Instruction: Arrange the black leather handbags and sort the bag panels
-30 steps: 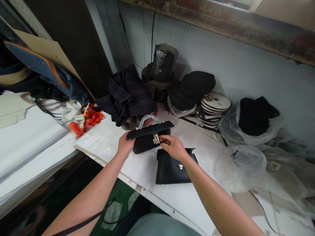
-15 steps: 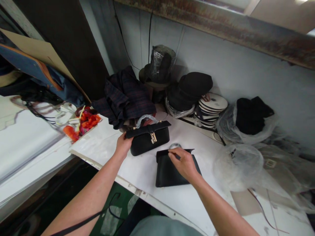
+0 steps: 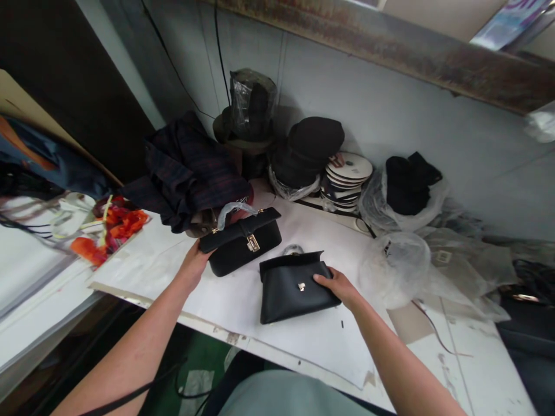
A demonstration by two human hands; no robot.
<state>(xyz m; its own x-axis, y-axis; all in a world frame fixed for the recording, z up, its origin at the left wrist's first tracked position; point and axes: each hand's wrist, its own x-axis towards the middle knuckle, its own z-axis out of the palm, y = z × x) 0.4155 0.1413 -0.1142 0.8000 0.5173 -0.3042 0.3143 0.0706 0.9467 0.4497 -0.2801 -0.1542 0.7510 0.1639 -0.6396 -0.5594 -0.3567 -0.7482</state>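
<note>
The left hand point(image 3: 195, 264) holds a black flapped handbag point(image 3: 234, 256) by its left end; the right hand point(image 3: 341, 284) grips the right side of a second bag point(image 3: 284, 297), smooth-fronted, just nearer on the white tabletop point(image 3: 234, 300). Both should handle light and fairly stiff — best taken by the ends, clear of the metal clasp point(image 3: 252, 243) — though leather or imitation, I cannot tell.

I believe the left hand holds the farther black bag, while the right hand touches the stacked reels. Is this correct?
Not entirely: the right hand is elsewhere. The head view shows it at the side edge of the nearer black bag. The left hand does hold the farther black bag.
</note>
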